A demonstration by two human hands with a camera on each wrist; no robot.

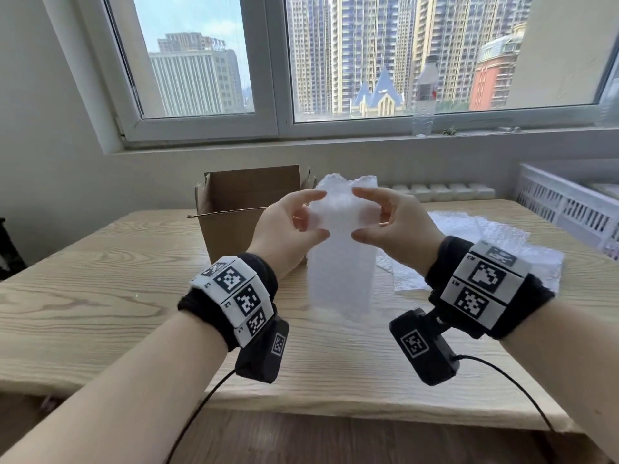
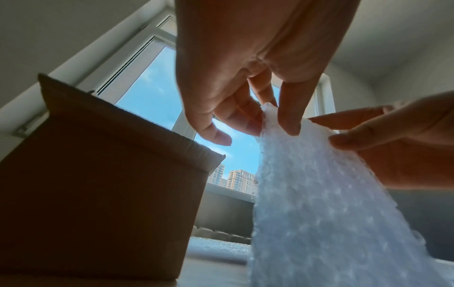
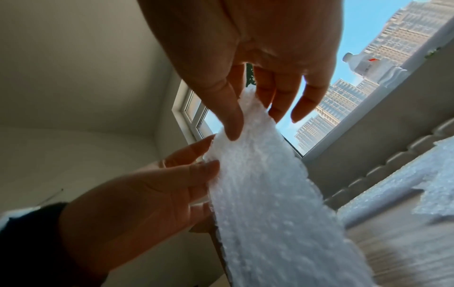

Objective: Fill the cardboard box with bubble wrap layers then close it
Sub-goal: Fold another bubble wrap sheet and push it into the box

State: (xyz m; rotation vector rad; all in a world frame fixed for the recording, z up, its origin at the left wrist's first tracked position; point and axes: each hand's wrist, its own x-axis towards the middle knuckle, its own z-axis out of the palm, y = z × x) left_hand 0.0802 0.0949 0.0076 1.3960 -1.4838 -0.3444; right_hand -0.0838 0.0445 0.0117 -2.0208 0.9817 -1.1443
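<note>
An open brown cardboard box (image 1: 248, 209) (image 2: 98, 184) stands on the far middle of the wooden table (image 1: 100, 296), its flaps up. I hold a long strip of white bubble wrap (image 1: 341, 272) (image 2: 319, 203) (image 3: 270, 203) upright in front of me, just right of the box, with its lower end hanging near the tabletop. My left hand (image 1: 324, 214) (image 2: 272, 126) pinches the strip's top left edge, thumb in front and fingers behind. My right hand (image 1: 355, 214) (image 3: 255, 120) pinches the top right edge the same way. The inside of the box is hidden.
More loose bubble wrap (image 1: 485, 242) (image 3: 437, 184) lies on the table to the right. A clear water bottle (image 1: 425, 95) (image 3: 363, 64) stands on the window sill. A white radiator cover (image 1: 569, 209) is at the far right. Cables hang from both wrist cameras.
</note>
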